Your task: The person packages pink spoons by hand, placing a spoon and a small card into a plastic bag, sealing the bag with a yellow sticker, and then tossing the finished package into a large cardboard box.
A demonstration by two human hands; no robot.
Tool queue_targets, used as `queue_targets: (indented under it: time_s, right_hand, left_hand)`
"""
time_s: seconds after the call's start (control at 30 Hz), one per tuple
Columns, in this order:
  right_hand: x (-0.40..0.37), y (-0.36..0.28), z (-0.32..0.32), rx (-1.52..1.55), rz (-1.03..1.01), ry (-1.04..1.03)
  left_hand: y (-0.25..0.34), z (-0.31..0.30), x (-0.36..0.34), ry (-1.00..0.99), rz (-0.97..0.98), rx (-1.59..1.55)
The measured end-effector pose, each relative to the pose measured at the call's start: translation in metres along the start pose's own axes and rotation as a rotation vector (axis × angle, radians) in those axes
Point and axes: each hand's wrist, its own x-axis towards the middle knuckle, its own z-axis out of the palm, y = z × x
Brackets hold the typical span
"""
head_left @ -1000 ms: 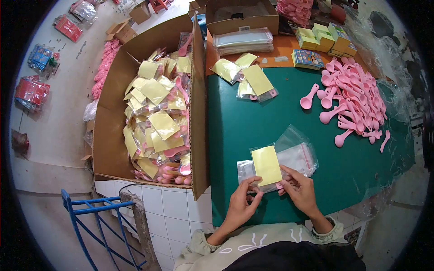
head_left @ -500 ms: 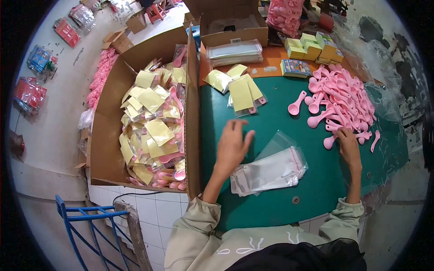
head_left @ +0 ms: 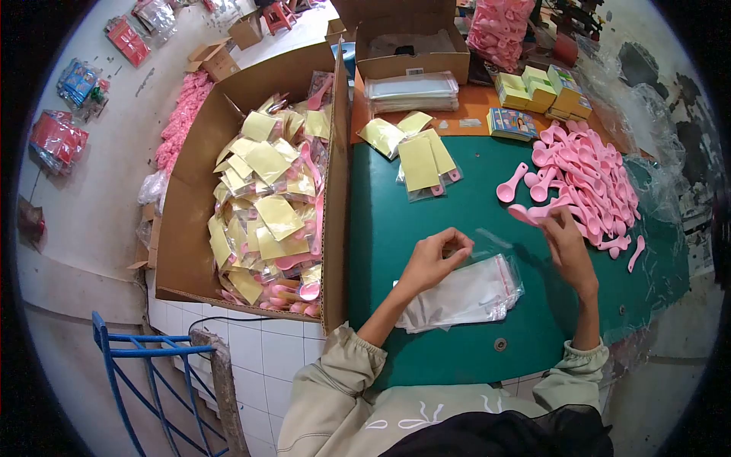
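My right hand (head_left: 569,247) pinches pink spoons (head_left: 533,214) just left of the big heap of pink spoons (head_left: 590,171). One loose pink spoon (head_left: 512,183) lies beside that heap. My left hand (head_left: 438,261) is over the upper left part of a stack of clear plastic bags (head_left: 464,297), its fingers curled together; whatever they hold is too small to make out. Beyond it, filled packets with yellow cards (head_left: 418,164) lie on the green table (head_left: 426,358).
At the left stands a large cardboard box (head_left: 336,228) full of packets. Behind are an open carton (head_left: 415,67), more clear bags (head_left: 412,93), stacks of small cards (head_left: 512,123) and a bag of pink spoons (head_left: 499,34). A blue metal rack (head_left: 156,337) stands lower left.
My right hand has lifted spoons from the heap and moved left. My left hand has moved right and down to the bags, and its fingers have closed. The view has shifted slightly.
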Motion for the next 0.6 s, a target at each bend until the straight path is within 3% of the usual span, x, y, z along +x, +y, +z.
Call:
queue_targets:
  time_s: [0.07,0.2,0.3,0.5,0.6]
  right_hand:
    - [0.011,-0.016,-0.003,0.044,-0.125,0.011]
    - [0.022,-0.041,0.002,0.435,0.215,0.136]
    - [0.028,-0.045,0.010,0.590,0.263,0.314]
    - [0.030,-0.060,0.015,0.615,0.277,0.398]
    - [0.029,-0.064,0.019,0.589,0.244,0.325]
  left_hand:
    - [-0.004,0.000,0.000,0.004,-0.008,-0.182]
    - [0.002,-0.002,-0.001,-0.027,-0.111,-0.412]
    - [0.009,-0.006,-0.002,-0.047,-0.142,-0.333]
    - [0.021,-0.005,-0.004,-0.058,-0.186,-0.460]
    - [0.020,-0.004,-0.004,-0.092,-0.149,-0.452]
